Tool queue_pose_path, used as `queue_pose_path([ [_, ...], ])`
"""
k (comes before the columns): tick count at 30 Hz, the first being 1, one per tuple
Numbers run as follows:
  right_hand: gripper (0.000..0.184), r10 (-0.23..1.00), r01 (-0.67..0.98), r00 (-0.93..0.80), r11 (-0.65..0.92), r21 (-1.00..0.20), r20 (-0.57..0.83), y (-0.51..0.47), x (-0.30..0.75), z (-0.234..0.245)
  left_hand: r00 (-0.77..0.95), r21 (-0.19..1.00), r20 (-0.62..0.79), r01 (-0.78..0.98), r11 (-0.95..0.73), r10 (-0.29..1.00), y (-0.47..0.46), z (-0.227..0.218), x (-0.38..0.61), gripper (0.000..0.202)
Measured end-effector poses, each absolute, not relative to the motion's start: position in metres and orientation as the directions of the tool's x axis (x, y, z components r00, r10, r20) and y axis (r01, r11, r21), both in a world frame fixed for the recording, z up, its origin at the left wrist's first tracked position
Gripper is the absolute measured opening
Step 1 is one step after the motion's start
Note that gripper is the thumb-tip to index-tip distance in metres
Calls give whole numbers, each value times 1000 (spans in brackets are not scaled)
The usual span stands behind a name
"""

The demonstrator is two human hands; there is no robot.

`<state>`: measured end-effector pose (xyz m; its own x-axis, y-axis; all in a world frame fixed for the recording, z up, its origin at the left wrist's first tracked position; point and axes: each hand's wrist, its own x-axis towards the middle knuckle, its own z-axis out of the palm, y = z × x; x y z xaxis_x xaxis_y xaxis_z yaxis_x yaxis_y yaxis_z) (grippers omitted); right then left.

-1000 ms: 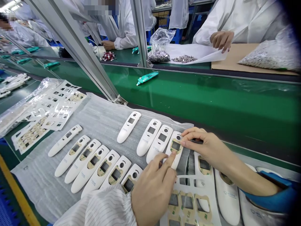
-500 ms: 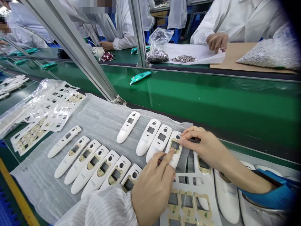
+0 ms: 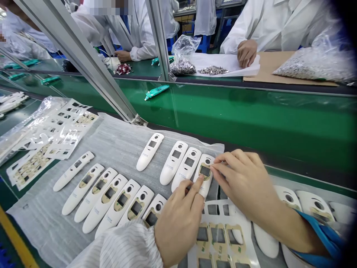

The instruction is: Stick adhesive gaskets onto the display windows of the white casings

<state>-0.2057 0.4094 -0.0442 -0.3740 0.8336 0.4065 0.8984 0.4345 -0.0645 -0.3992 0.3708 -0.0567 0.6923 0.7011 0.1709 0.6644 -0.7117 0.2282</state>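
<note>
My left hand (image 3: 180, 223) holds down a white handheld thermometer casing (image 3: 203, 189), its index finger stretched onto the lower edge of the window area. A tan adhesive gasket (image 3: 205, 177) surrounds that casing's window. At the gasket's upper right edge, my right hand (image 3: 240, 178) has thumb and index finger pinched together on it. Left of this casing lie similar casings (image 3: 186, 167) with bare windows. A nearer row of casings (image 3: 110, 197) carries tan gaskets. Below my hands lies a sheet of gaskets (image 3: 220, 238), partly covered by my right hand.
Grey foam sheeting (image 3: 117, 145) covers the bench. Used cut-out sheets (image 3: 67, 126) lie at left, and more casings (image 3: 290, 197) at right. A metal post (image 3: 92, 70) slants upward before the green belt (image 3: 223, 111), which carries a teal casing (image 3: 156, 92). Co-workers sit opposite.
My right hand has turned slightly and shifted, its fingertips still at the gasket's edge. My left hand stays on the casing. The view has shifted a little, and a co-worker's hand opposite has lowered.
</note>
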Motion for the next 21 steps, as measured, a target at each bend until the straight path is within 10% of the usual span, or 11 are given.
queue_pose_path([
  [10,28,809,855,-479,518,-28,340,399,-199,-48,670,350,175,642,-682,721,373,-55,-398,14],
  [14,26,895,854,-356,428,-294,270,398,-198,-40,573,597,200,572,-562,795,376,-43,-401,15],
  [17,22,930,762,-240,359,-539,279,392,-197,-20,456,817,96,472,-332,885,382,-32,-406,15],
  [21,29,848,697,-420,530,-483,324,370,-210,1,334,942,-286,269,200,898,391,-25,-411,28],
])
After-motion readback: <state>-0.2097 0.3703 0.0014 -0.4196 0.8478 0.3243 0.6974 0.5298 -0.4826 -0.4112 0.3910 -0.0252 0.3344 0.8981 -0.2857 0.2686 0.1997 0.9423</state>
